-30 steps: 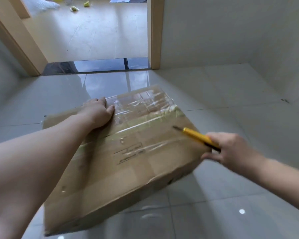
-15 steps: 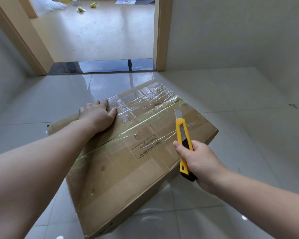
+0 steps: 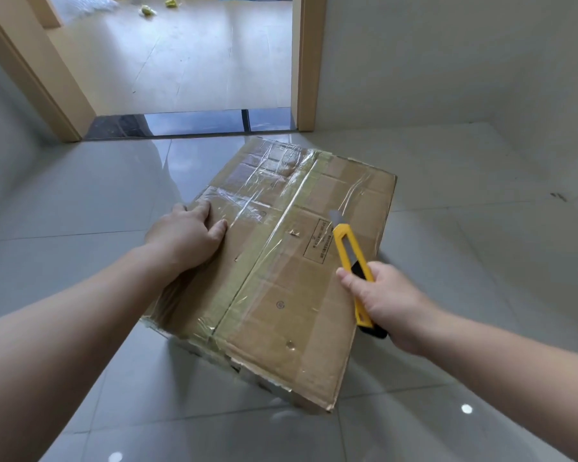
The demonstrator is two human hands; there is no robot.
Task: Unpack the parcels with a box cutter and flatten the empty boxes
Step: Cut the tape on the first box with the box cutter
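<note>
We are still looking at a sealed box [image 3: 281, 261] sitting on the tiled floor [image 3: 464, 295]; nothing is cut yet, so we judge opening, emptying and flattening are all waiting. The cardboard is looking worn, with clear tape [image 3: 267, 248] running down its middle seam and crossing the far end. Our left hand [image 3: 187, 235] is pressing flat on its left edge, fingers spread. Our right hand [image 3: 387, 301] is gripping a yellow cutter [image 3: 351, 261], blade out, above the top.
</note>
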